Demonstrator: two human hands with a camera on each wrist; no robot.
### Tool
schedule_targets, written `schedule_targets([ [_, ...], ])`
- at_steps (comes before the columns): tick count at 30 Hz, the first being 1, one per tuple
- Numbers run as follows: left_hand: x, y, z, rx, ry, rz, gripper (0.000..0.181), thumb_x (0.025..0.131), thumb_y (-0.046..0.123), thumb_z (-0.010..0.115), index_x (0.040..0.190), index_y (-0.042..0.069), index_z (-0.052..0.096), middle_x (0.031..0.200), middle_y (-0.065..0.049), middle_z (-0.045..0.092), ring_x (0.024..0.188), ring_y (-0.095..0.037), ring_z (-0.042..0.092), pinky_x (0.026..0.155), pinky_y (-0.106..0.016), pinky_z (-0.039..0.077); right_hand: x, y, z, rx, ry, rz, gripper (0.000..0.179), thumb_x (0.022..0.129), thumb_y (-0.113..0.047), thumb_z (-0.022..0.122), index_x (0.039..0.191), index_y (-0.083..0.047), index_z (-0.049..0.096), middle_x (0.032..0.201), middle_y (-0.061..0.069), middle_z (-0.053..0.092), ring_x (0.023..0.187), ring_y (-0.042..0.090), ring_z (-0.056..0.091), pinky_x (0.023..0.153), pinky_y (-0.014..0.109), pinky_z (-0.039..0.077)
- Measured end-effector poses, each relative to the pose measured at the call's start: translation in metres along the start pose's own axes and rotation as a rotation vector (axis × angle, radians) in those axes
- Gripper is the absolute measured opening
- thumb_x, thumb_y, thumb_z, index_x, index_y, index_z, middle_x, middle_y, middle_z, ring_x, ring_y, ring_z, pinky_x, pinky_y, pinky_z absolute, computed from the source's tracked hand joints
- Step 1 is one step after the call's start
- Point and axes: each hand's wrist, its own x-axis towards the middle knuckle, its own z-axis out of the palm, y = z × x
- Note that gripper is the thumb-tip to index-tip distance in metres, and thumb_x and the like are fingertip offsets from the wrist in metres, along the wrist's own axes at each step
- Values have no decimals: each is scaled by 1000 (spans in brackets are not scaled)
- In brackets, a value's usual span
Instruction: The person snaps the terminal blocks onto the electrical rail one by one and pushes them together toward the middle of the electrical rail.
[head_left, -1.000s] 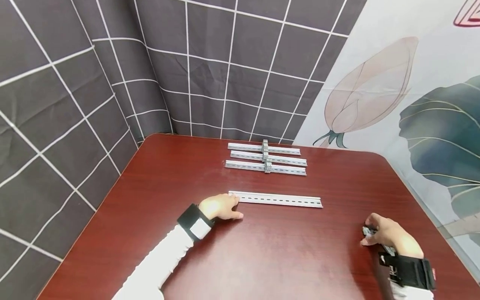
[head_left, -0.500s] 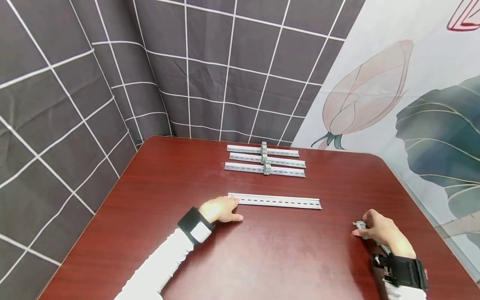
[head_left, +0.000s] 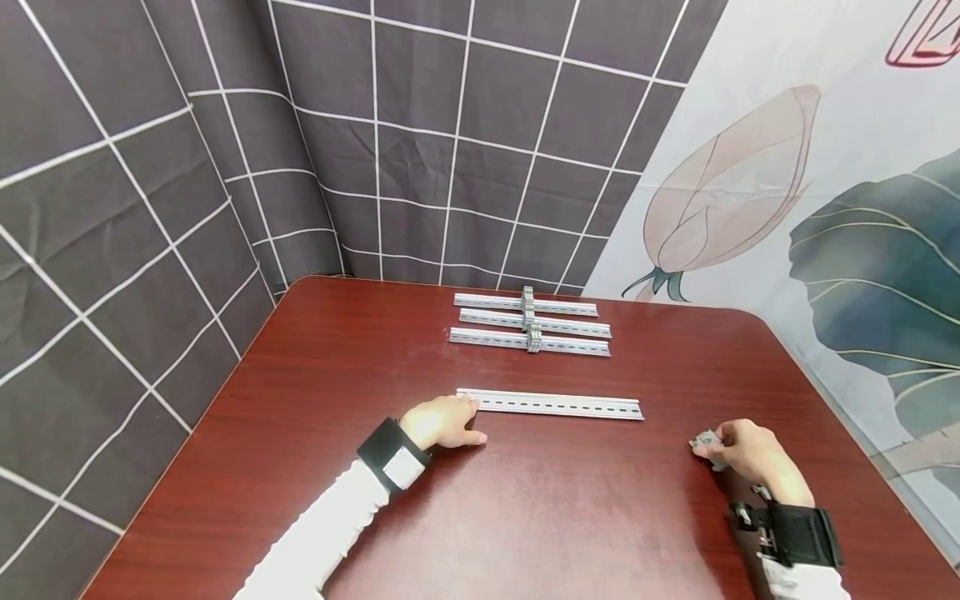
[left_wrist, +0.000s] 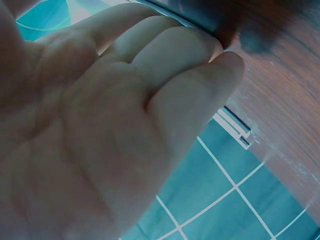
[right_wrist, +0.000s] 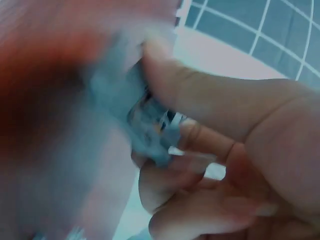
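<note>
A metal DIN rail (head_left: pixel 558 405) with a row of slots lies across the middle of the table. My left hand (head_left: pixel 442 421) rests its fingertips on the rail's left end, thumb lying apart on the table side. In the left wrist view, the fingers (left_wrist: pixel 170 55) bend downward and hide most of what they touch. To the right of the rail, my right hand (head_left: pixel 761 457) pinches a grey terminal block (head_left: pixel 703 445) between thumb and fingers. The right wrist view shows that block, blurred, with a small metal part on its side.
Three shorter-looking rails (head_left: pixel 573 346) lie parallel at the back, bridged by grey terminal blocks (head_left: pixel 532 321). Small grey pieces (head_left: pixel 761 492) show partly beneath my right wrist. A grey checked cloth (head_left: pixel 420 150) hangs behind and left of the red-brown table (head_left: pixel 360 350).
My right hand has moved left toward the rail, bringing the grey terminal block along. The left hand and the rail have stayed in place.
</note>
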Motion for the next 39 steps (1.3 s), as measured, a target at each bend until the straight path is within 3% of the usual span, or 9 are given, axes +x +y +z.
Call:
schedule_targets([
  [5, -2, 1, 1, -3, 9, -9, 41, 90, 39, 65, 110, 4, 59, 116, -13, 63, 114, -25, 59, 98, -38, 47, 14, -29, -2, 112, 77, -144, 30, 92, -34, 64, 76, -10, 55, 63, -4, 41, 54, 6, 37, 51, 25, 30],
  [10, -3, 3, 3, 4, 15, -29, 53, 91, 40, 64, 126, 1, 56, 132, -14, 58, 126, -25, 54, 106, -36, 42, 34, -71, -4, 326, 53, -268, 24, 99, -24, 53, 88, -3, 54, 62, 2, 49, 52, 12, 47, 50, 25, 38],
  [14, -3, 7, 3, 1, 19, -49, 62, 91, 39, 63, 136, -1, 50, 141, -15, 52, 133, -26, 48, 110, -36, 39, 46, -108, 0, 428, 43, -297, 18, 99, -17, 53, 93, 0, 53, 66, 7, 55, 54, 14, 53, 51, 24, 42],
  [17, -4, 10, 1, 3, 41, -64, 63, 90, 38, 65, 136, -2, 50, 141, -16, 52, 133, -26, 48, 109, -36, 40, 52, -140, 10, 418, 49, -283, 14, 96, -16, 58, 93, -2, 56, 69, 12, 61, 53, 13, 57, 50, 25, 45],
  [20, -5, 11, 0, 21, 66, -74, 64, 90, 38, 65, 136, -2, 50, 142, -16, 52, 133, -26, 49, 107, -36, 41, 58, -174, 28, 331, 39, -277, 14, 92, -17, 62, 85, -6, 59, 66, 12, 64, 49, 15, 60, 49, 26, 47],
  [26, -5, 15, -1, 68, 87, -93, 62, 88, 40, 66, 134, 0, 52, 140, -16, 53, 127, -26, 54, 99, -38, 48, 70, -231, 72, 138, 70, -268, 25, 83, -19, 66, 63, -13, 52, 58, -3, 50, 55, 13, 50, 52, 25, 38],
  [32, -5, 15, 2, 94, 101, -75, 62, 87, 41, 68, 131, -2, 55, 134, -15, 58, 121, -25, 58, 97, -35, 49, 75, -255, 94, 132, 152, -262, 29, 82, -12, 63, 57, -14, 47, 54, -4, 44, 51, 15, 47, 50, 25, 36],
  [39, -8, 15, 4, 106, 109, -57, 56, 86, 40, 70, 125, 1, 59, 128, -12, 60, 111, -25, 63, 90, -35, 52, 78, -268, 107, 139, 167, -247, 37, 78, -7, 60, 50, -17, 36, 49, -6, 32, 46, 13, 37, 46, 25, 32],
])
